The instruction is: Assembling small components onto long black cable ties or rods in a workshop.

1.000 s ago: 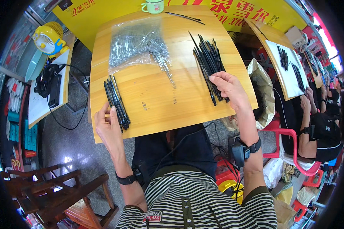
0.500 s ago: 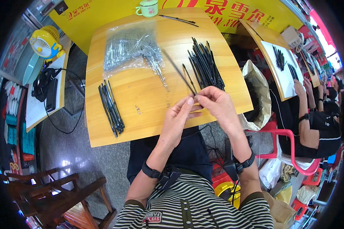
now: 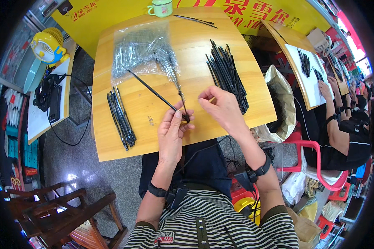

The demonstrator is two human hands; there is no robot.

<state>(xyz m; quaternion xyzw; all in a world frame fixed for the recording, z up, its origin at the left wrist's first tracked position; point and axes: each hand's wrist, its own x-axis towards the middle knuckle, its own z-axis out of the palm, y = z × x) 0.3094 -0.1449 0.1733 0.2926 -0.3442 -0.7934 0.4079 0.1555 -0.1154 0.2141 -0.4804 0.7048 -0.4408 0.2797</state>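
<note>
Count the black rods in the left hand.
2 visible in the left hand: one rod slanting up-left, another rod steeper, to its right; more may be hidden.

Illumination is bright and even. Specular glare marks the plastic bag (image 3: 142, 50) and floor (image 3: 106, 174). The upper right rim is overexposed. Fisheye distortion bows the surface (image 3: 195, 54); corners are black.

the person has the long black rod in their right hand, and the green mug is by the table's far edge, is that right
Wrong hand: the head view shows the long black rod in the left hand. The green mug is by the table's far edge.
</note>
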